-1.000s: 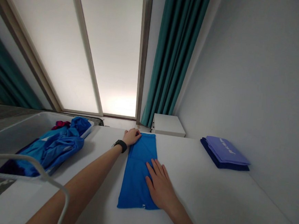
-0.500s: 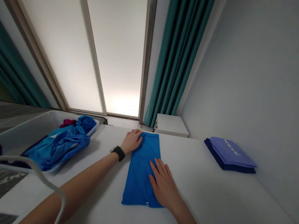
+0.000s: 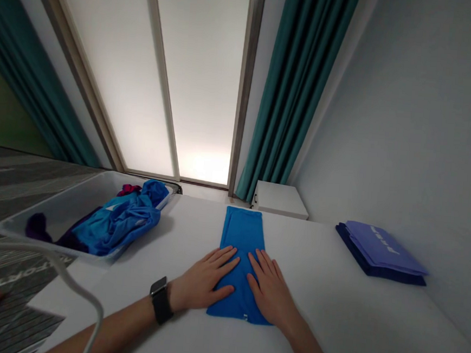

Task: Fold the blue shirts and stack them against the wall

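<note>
On a white table [image 3: 342, 315], a folded blue garment [image 3: 242, 231] is touched by left hand [image 3: 202, 282] and right hand [image 3: 271, 292], both spread.

Smooth blue folded cloth [image 3: 243, 230], matt white tabletop [image 3: 194, 339]
Lower left: translucent white rectangular plastic tub [image 3: 66, 204]; upper centre: matt teal cloth curtain [image 3: 303, 84].

Flat rectangular bright-blue fabric piece [image 3: 242, 231], centre: 1 small white mark [image 3: 245, 317] at the near hem, too tiny to read.
Folded lavender-purple cloth [image 3: 392, 253], right: 1 row of white lettering [image 3: 384, 240] on the upper face, slanted and blurred, not legible.
Dark grey striped floor covering [image 3: 24, 320], left: large pale lettering [image 3: 27, 277], an O apparent, whole word unclear.
</note>
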Demonstrator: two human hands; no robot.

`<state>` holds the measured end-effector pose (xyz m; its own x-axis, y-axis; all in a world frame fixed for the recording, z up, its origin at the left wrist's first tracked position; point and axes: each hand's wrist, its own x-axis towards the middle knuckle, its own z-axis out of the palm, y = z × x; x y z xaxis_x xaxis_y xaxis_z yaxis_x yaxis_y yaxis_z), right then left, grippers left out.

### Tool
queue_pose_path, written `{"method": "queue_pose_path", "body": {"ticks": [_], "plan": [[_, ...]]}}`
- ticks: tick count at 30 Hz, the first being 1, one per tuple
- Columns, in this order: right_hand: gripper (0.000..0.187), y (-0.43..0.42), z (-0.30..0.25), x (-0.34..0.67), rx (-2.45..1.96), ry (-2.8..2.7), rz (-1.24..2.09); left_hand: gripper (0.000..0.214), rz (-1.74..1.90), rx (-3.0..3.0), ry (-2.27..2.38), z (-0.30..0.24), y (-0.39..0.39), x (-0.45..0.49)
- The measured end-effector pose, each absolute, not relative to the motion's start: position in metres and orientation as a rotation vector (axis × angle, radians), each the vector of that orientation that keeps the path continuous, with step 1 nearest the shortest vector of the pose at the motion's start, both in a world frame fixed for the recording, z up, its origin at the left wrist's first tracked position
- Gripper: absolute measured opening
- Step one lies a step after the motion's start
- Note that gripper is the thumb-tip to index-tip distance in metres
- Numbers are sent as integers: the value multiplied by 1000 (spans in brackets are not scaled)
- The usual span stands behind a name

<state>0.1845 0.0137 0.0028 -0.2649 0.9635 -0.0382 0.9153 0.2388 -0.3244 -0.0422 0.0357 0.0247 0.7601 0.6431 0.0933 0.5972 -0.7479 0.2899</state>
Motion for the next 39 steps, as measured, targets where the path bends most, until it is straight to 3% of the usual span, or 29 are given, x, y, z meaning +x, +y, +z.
{"method": "queue_pose_path", "body": {"ticks": [6,11,15,18,22,31,39], "plan": [[57,15,-3,186,-1768,-2309,440,62,290,2782,953,23,35,-41],[57,15,-7,191,-1643,-2225,407,47,419,2927,784,42,22,-38],[33,-1,8,192,-1359,-2181,177,28,495,3033,558,46,12,-42],[13,-20,18,191,-1141,-2322,60,26,508,3080,498,41,6,-47],[1,-36,13,198,-1010,-2495,16,21,461,3055,519,37,2,-48],[24,-38,-1,224,-1026,-2432,107,28,414,2800,628,39,2,-51],[17,-34,-3,214,-1030,-2397,0,33,433,2797,758,32,-4,-45]]}}
